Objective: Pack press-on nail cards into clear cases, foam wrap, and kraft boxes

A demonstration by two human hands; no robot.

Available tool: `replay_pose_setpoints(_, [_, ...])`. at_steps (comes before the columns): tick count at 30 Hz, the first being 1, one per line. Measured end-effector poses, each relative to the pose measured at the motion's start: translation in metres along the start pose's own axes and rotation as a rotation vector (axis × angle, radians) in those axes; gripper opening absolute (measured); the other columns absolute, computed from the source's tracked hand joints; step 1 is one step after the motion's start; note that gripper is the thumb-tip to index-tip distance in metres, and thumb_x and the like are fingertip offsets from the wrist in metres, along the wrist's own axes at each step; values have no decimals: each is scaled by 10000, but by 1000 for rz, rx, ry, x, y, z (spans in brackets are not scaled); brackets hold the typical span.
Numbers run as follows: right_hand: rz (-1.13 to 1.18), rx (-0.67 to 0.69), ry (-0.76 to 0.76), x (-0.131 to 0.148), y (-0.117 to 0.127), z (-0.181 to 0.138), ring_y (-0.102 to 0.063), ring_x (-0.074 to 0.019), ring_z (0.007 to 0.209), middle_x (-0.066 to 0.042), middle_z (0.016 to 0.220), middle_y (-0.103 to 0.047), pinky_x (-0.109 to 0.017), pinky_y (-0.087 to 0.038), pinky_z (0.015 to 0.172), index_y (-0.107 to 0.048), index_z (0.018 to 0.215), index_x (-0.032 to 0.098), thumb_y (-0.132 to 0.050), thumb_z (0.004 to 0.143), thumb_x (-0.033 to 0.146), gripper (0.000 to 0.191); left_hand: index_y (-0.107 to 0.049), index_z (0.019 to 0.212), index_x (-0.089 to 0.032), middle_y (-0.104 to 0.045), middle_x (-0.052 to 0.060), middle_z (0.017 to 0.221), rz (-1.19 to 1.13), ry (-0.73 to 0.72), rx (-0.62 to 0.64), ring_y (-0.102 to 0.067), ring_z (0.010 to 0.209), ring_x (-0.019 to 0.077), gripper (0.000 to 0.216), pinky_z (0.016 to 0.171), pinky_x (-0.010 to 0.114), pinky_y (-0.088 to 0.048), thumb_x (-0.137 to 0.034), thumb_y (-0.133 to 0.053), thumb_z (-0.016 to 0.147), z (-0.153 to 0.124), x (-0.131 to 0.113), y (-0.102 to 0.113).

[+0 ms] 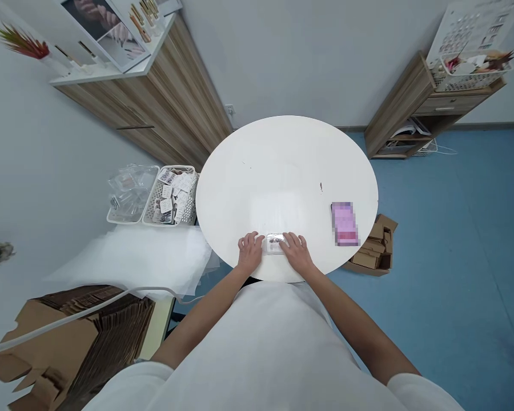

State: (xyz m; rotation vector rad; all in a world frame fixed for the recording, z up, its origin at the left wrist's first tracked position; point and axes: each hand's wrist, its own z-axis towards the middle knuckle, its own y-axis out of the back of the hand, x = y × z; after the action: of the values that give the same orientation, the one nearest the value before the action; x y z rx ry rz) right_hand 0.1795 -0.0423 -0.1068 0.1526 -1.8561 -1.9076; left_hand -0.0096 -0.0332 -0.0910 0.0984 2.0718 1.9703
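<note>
A small clear plastic case [274, 244] with tiny dark items inside lies flat near the front edge of the white round table. My left hand [251, 252] rests at its left side, fingers bent and thumb against the edge. At the right side, my right hand [297, 252] has its thumb and fingertips on the case's edge and top. Between them, the two hands hold it. The exact kind of the items inside is too small to tell. Farther right on the table lies a phone [345, 224] with a blurred pink-purple screen.
White baskets [170, 195] with cards and plastic bags stand left of the round table [282, 154]. Below them are translucent sheets [132, 257], a stack of flattened cardboard [77, 342] and a white cable [89, 308]. A cardboard box [372, 251] sits on the floor at right.
</note>
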Motion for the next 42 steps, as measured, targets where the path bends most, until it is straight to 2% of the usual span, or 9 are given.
replay_pose_setpoints(4, [10,61,115,-1,1,-5,-262,-216,1278,-54,1350,-386,-439,-159,1005,-543,928,211,-373,776,59,274,-540,881,-220,-578,56,1003,4,-195,87,-478,1034,189,342,939,403,-254,21,-363,715,-1,0,-1])
replay_pose_setpoints(10, [57,174,151,-4,10,2,-217,-274,1295,-123,1393,-296,-471,-198,998,-514,984,175,-515,756,286,255,-527,914,-201,-363,72,1350,-100,-265,103,-253,1267,261,203,1007,451,-179,-197,-510,712,-5,3,5])
replay_pose_setpoints(13, [56,221,139,-3,9,10,-306,-266,1250,-129,1361,-345,-455,-243,982,-500,997,181,-557,728,227,279,-527,903,-196,-366,83,1348,-156,-265,144,-234,1281,263,225,1019,445,-175,-302,-548,706,1,1,7])
replay_pose_setpoints(19, [109,267,109,6,18,10,-461,-258,1076,-167,1238,-447,-373,-358,854,-491,945,157,-523,702,156,245,-511,957,-215,-514,86,1183,-281,-256,192,-408,1163,244,304,995,407,-237,-275,-562,663,4,-4,21])
replay_pose_setpoints(25, [316,395,69,7,38,-15,-523,-167,719,-30,834,-568,-291,-379,688,-436,907,184,-461,736,239,181,-539,843,-216,-599,36,787,-353,-309,320,-564,783,210,232,794,332,-383,-338,-545,646,-8,-8,32])
replay_pose_setpoints(29, [303,362,26,9,43,-19,-514,-190,864,-41,877,-574,-344,-349,816,-440,904,195,-408,774,230,138,-554,869,-216,-605,31,778,-382,-294,370,-568,753,199,223,767,318,-389,-340,-519,686,-4,-10,35])
replay_pose_setpoints(34, [230,200,8,6,46,-11,-338,-239,1189,-91,1211,-468,-407,-280,919,-497,942,202,-389,824,277,175,-596,827,-236,-586,32,1018,-382,-300,287,-442,1103,236,165,940,367,-292,-341,-503,739,9,-5,41])
replay_pose_setpoints(37, [222,125,-25,3,45,-4,-448,-218,1052,-92,1112,-516,-362,-332,864,-529,951,202,-406,836,285,187,-618,829,-239,-547,44,1085,-342,-275,261,-421,1109,232,225,938,388,-288,-374,-442,793,14,-4,43])
replay_pose_setpoints(42, [186,156,-85,-1,35,8,-516,-182,807,-78,909,-546,-311,-376,739,-550,975,188,-366,869,275,229,-508,1106,-236,-572,57,1034,-437,-195,309,-514,982,211,364,846,346,-368,-422,-432,802,20,-3,43])
